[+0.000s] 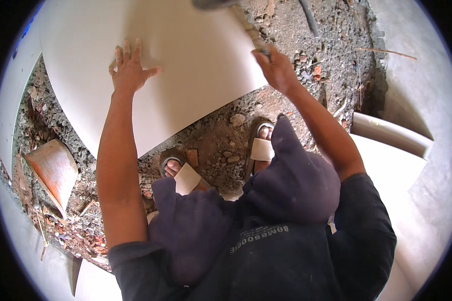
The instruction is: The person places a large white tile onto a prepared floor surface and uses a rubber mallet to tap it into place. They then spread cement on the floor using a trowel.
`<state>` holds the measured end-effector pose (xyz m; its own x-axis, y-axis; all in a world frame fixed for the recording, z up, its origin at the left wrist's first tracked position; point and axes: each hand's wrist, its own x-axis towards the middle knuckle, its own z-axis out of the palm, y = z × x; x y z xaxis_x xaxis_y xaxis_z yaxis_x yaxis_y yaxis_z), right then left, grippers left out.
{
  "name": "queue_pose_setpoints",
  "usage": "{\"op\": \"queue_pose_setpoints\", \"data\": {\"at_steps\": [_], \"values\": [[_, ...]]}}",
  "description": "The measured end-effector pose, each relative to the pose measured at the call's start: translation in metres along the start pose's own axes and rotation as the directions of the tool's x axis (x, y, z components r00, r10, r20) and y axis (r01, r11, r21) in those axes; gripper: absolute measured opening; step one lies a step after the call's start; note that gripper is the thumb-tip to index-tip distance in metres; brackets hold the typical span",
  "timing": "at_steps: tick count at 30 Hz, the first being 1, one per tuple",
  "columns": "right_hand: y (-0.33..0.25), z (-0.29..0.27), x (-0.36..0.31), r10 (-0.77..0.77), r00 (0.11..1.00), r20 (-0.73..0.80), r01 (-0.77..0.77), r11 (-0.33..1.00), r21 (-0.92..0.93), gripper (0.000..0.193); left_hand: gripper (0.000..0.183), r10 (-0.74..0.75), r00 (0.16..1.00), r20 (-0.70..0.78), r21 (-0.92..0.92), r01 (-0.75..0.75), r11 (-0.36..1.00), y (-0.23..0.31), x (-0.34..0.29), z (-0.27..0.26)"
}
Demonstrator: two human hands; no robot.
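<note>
A large pale tile (196, 65) lies in front of me over the rubble-strewn ground. My left hand (129, 70) rests on its surface, palm down and fingers spread. At the tile's right edge, my right hand (276, 69) is closed round the handle of a mallet (213, 4). The mallet's dark, rounded head is smeared by motion over the tile's far part and is cut off by the upper rim of the picture.
Loose soil and broken stones (221, 145) surround my sandalled feet. A curved, orange-stained tile piece (56, 168) lies at the left. A white box-like object (386, 150) stands on the right beside the grey floor (412, 75). A dark rod (309, 19) lies at the far right.
</note>
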<state>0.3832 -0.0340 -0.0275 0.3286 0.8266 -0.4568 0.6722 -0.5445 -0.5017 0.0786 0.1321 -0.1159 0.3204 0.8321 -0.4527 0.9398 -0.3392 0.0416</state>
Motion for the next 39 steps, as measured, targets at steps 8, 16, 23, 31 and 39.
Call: {"op": "queue_pose_setpoints", "data": {"at_steps": [8,16,23,31,39], "values": [[0.033,0.026,0.013,-0.332,0.926,-0.181,0.358,0.924,0.136,0.046,0.105,-0.017,1.000,-0.008,0.060,0.017,0.998,0.002,0.003,0.002],[0.030,0.054,-0.009,-0.229,0.972,-0.049,0.233,0.967,0.106,0.045,0.108,-0.030,0.999,0.032,0.163,0.024,0.986,0.005,-0.001,-0.004],[0.009,0.061,-0.034,-0.309,0.950,-0.053,0.312,0.947,0.070,0.043,0.112,-0.112,0.992,0.051,0.079,0.108,0.991,-0.056,-0.056,0.015],[-0.014,0.099,-0.029,-0.455,0.887,0.075,0.459,0.887,-0.050,0.039,0.114,-0.190,0.967,0.169,0.233,0.148,0.961,-0.156,-0.089,0.027],[-0.022,0.108,-0.023,-0.435,0.893,0.113,0.448,0.882,-0.145,0.042,0.111,-0.071,0.991,0.114,0.145,0.054,0.988,-0.152,-0.096,0.018]]}}
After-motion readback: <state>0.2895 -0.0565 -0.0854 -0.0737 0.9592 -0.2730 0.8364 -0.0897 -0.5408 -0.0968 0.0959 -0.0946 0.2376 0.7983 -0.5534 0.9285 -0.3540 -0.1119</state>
